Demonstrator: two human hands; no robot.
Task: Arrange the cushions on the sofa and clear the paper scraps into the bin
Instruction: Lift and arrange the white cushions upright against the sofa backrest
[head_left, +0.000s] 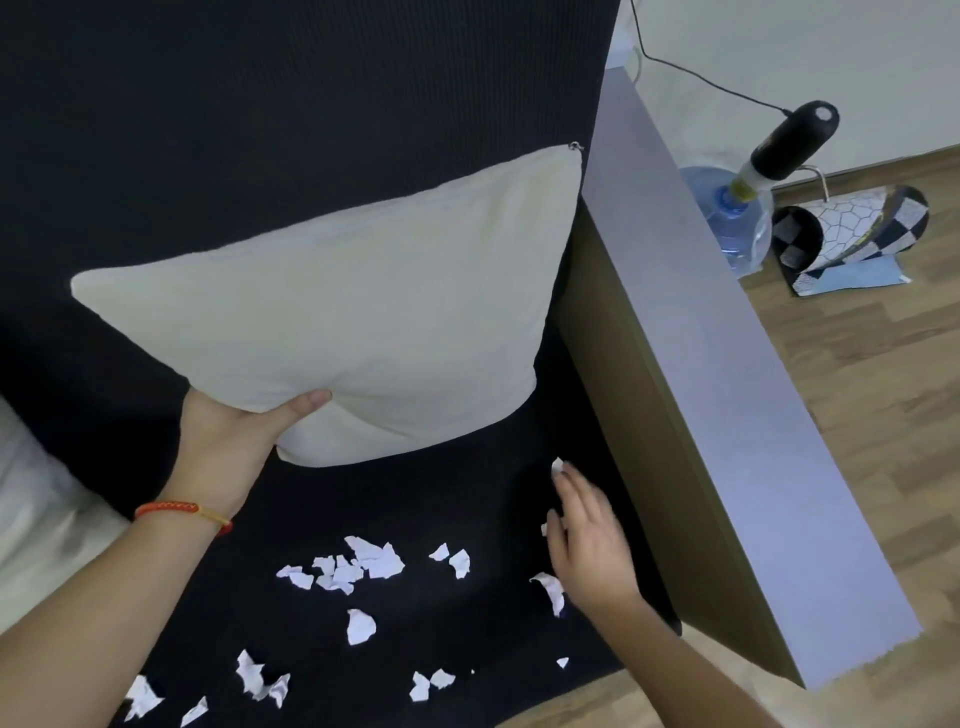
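Torn white paper scraps (363, 566) lie scattered across the near seat of a black fabric sofa (311, 104). The right hand (587, 540), fingers straight and released, rests among the scraps by the armrest. Farther back, the left hand (234, 441) grasps the lower corner of a cream square cushion (353, 312), leaning against the backrest.
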